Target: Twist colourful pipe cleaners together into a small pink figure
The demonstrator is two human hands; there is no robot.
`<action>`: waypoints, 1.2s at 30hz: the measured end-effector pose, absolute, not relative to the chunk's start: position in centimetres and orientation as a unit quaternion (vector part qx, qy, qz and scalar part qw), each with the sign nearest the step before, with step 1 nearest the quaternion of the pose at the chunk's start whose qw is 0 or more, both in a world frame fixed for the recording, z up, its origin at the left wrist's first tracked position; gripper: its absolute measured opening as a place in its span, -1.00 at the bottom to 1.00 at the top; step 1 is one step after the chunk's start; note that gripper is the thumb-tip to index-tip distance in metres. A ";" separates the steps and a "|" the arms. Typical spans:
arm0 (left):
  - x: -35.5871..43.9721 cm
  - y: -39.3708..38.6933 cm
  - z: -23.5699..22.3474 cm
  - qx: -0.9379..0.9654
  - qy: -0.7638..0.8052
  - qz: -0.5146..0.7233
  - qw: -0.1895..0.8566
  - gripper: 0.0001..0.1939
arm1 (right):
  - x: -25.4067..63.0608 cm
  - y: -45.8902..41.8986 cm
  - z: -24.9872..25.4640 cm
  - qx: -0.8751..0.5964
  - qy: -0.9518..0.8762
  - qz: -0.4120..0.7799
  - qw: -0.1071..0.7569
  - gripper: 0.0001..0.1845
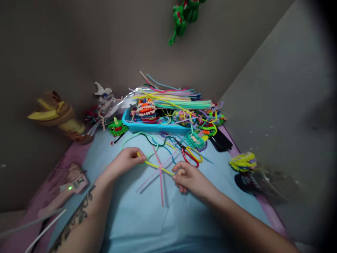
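Yellow pipe cleaner [151,164] is pinched near one end by the left hand [129,156] and at the other by the right hand [188,177]. Midway along it, pink stems [162,191] and a lilac stem [149,180] cross, making a loose star over the blue cloth [131,225]. From where I stand it looks early on: the crossing is made, but the arms stick out straight, nothing wound around them yet. Scissors [183,150] lie beyond, before the blue tray [158,127].
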State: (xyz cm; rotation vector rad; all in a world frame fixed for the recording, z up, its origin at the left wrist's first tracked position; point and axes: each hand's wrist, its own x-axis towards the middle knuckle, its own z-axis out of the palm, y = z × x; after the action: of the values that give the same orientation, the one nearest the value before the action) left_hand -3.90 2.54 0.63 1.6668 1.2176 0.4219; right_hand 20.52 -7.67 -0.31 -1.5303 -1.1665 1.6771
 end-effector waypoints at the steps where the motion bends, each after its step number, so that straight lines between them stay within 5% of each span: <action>1: -3.7 2.3 0.6 0.725 0.500 0.145 0.451 -0.69 | 21.0 -8.5 -0.4 -0.590 -0.456 0.610 0.267 -0.75; 7: -1.7 -0.5 2.6 0.813 0.559 0.112 0.120 -0.67 | 23.1 -10.4 0.0 -0.632 -0.656 0.369 0.184 -0.94; 14: 1.6 -5.2 1.4 0.919 0.336 0.072 0.191 -0.70 | 25.9 -7.1 0.1 -0.701 -0.668 0.109 0.223 -0.82; 21: 1.1 -6.5 0.3 0.937 0.319 -0.007 0.143 -0.80 | 25.8 -4.7 -1.8 -0.722 -0.662 0.075 0.189 -0.77; 30: 1.8 -6.0 -0.7 0.918 0.377 -0.004 0.119 -0.60 | 27.8 -2.7 -1.8 -0.735 -0.662 0.131 0.067 -0.69; 36: 1.0 -5.9 -0.7 0.917 0.378 0.019 0.125 -0.74 | 28.7 -2.4 -0.6 -0.727 -0.679 0.093 0.040 -0.89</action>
State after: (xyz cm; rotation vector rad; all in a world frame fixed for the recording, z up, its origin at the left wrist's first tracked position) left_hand 0.97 -5.87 -0.73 2.6715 1.1013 0.0567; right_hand 28.71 -2.37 -0.61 -2.2279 -2.0794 0.2838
